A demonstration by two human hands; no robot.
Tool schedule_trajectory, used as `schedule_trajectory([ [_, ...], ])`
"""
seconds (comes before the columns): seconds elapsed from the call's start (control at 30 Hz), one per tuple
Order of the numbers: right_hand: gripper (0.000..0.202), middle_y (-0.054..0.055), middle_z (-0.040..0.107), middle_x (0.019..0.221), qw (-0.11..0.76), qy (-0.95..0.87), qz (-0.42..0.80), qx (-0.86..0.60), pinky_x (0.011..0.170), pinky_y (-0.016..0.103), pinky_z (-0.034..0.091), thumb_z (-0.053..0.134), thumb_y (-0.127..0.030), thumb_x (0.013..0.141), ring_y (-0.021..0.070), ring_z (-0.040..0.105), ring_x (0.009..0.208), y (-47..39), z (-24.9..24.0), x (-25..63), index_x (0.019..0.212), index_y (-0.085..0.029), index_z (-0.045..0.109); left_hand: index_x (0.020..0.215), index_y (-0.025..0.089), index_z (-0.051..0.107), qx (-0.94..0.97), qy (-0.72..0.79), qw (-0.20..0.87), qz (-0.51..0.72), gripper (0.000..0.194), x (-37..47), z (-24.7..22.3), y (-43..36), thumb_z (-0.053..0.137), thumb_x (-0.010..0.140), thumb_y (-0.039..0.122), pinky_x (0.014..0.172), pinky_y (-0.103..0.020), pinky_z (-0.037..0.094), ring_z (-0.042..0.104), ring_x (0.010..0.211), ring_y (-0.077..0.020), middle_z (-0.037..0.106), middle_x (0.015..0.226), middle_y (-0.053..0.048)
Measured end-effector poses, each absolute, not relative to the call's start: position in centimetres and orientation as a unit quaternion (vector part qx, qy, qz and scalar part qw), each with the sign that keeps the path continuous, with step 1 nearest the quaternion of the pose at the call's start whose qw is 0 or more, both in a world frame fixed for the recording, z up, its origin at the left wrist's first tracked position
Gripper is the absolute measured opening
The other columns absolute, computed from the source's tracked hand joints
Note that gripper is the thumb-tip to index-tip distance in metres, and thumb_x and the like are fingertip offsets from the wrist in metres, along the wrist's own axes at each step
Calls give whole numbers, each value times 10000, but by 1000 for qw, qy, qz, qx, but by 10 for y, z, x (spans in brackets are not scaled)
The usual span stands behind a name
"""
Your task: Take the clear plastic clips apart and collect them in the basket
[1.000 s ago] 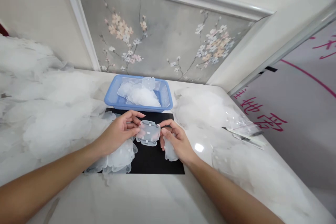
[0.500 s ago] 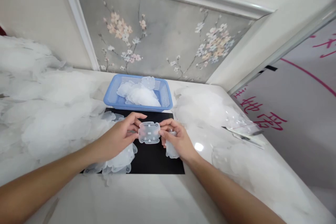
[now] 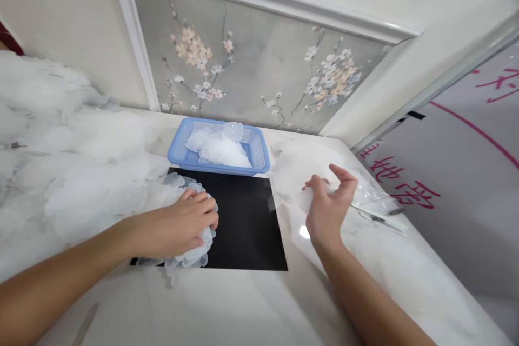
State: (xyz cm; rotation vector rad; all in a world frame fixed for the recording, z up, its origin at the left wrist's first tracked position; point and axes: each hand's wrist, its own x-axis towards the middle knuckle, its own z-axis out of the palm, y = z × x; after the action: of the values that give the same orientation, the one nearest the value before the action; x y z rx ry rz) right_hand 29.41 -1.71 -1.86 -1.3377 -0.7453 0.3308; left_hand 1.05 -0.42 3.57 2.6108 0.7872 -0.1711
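My left hand (image 3: 188, 224) rests on a heap of thin translucent plastic pieces (image 3: 197, 254) at the left of a black mat (image 3: 247, 221). Its fingers curl down over the edge of the heap, closed on a piece there; the fingertips are partly hidden. To the right of the mat, my right hand (image 3: 330, 208) hovers over a second pile of the same frosted pieces (image 3: 300, 165). Its thumb and forefinger are spread apart. Whitish plastic shows behind and beside the fingers, and I cannot tell whether it touches them.
A blue plastic basket (image 3: 259, 151) with several frosted pieces stands behind the mat, near the flowered wall panel (image 3: 251, 59). Large heaps of pieces (image 3: 93, 173) cover the table's left side. A clear bag (image 3: 381, 205) lies at right, beside a board with pink writing (image 3: 458, 173).
The plastic piece held up between both hands is gone from there. My left hand has lowered onto the left heap; my right hand has swung right over the other pile, its fingers spreading.
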Motion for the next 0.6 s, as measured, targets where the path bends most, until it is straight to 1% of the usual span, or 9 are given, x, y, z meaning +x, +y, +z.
schedule_trajectory([
  [0.07, 241, 38, 552, 1198, 698, -418, 107, -571, 741, 326, 484, 620, -224, 827, 86, 557, 662, -24, -22, 284, 1036, -233, 500, 877, 201, 618, 931, 286, 222, -52, 99, 10, 35, -5, 608, 810, 128, 830, -356, 364, 498, 928, -240, 579, 961, -37],
  [0.1, 171, 38, 574, 1175, 680, -470, 104, -553, 736, 326, 483, 614, -215, 841, 98, 562, 675, -27, -25, 278, 985, -227, 524, 846, 205, 595, 924, 291, 242, -46, 76, 11, 34, -4, 595, 813, 136, 814, -346, 370, 499, 937, -240, 574, 956, -34],
  [0.17, 41, 34, 632, 1025, 617, -578, 140, -515, 699, 313, 487, 594, -208, 872, 140, 594, 731, -34, -30, 267, 897, -224, 566, 829, 216, 550, 898, 319, 302, -19, 40, 14, 34, -1, 560, 855, 187, 774, -327, 386, 520, 927, -229, 581, 944, -24],
  [0.23, 54, 31, 656, 910, 531, -670, 204, -476, 681, 296, 499, 564, -205, 903, 165, 622, 782, -40, -35, 256, 889, -233, 608, 838, 225, 507, 850, 373, 369, 39, 75, 18, 33, 2, 512, 908, 251, 742, -315, 403, 555, 877, -207, 604, 919, -9],
  [0.33, 115, 27, 685, 890, 429, -748, 283, -421, 684, 280, 517, 545, -190, 921, 155, 643, 759, -46, -40, 244, 953, -243, 642, 858, 228, 495, 805, 415, 415, 89, 95, 19, 32, 7, 500, 928, 291, 726, -313, 416, 575, 814, -190, 621, 879, 7],
  [0.4, 121, 26, 691, 872, 402, -765, 304, -400, 679, 276, 519, 544, -190, 926, 154, 647, 743, -47, -41, 241, 958, -238, 650, 916, 229, 555, 836, 370, 402, 44, 26, 14, 31, 7, 559, 893, 241, 770, -318, 412, 570, 899, -204, 626, 957, -4],
  [0.47, 114, 24, 690, 852, 405, -762, 309, -401, 670, 277, 517, 549, -193, 925, 154, 646, 730, -46, -42, 242, 948, -236, 653, 969, 242, 606, 882, 306, 357, -19, 171, 8, 30, 6, 641, 821, 165, 804, -321, 394, 530, 971, -224, 616, 1043, -14],
  [0.53, 102, 18, 686, 836, 411, -749, 315, -413, 672, 282, 516, 561, -197, 918, 155, 645, 723, -44, -44, 244, 928, -238, 655, 908, 235, 614, 912, 268, 306, -41, 224, 5, 29, 5, 658, 758, 75, 795, -320, 370, 493, 928, -218, 607, 996, -8],
  [0.6, 91, 10, 681, 822, 418, -731, 331, -426, 669, 282, 512, 573, -204, 912, 154, 643, 717, -43, -45, 246, 908, -241, 656, 804, 218, 570, 917, 270, 293, -28, 190, 7, 29, 4, 608, 758, 37, 751, -312, 354, 468, 834, -192, 575, 883, 10],
])
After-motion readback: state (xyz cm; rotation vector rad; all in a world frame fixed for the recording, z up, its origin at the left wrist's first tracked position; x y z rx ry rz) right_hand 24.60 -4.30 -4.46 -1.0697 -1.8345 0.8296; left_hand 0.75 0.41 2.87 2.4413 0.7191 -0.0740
